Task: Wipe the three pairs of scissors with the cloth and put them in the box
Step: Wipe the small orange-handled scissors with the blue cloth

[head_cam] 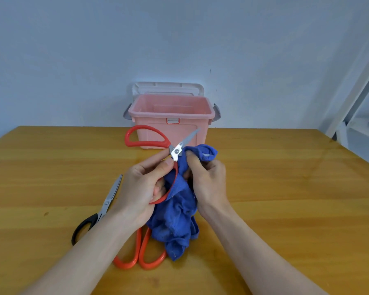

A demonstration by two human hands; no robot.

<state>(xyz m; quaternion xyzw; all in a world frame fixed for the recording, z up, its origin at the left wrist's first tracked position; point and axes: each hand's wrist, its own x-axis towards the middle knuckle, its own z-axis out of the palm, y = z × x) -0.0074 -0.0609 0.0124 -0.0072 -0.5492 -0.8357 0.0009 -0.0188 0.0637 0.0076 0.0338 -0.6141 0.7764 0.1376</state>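
Observation:
My left hand [144,186] grips one red handle loop of the red-handled scissors [147,138], which are spread open in the air above the table. One blade points up and to the right; the other is hidden inside the blue cloth [177,211]. My right hand [207,179] pinches that cloth around the hidden blade, and the rest of the cloth hangs down to the table. Black-handled scissors [100,209] lie shut on the table to the left. Orange-handled scissors [141,252] lie below the cloth, blades hidden. The open pink box [170,116] stands at the back.
The box's lid [167,88] leans on the wall behind it. The wooden table [285,188] stretches to both sides. A white shelf frame [358,116] stands at the far right, beyond the table's edge.

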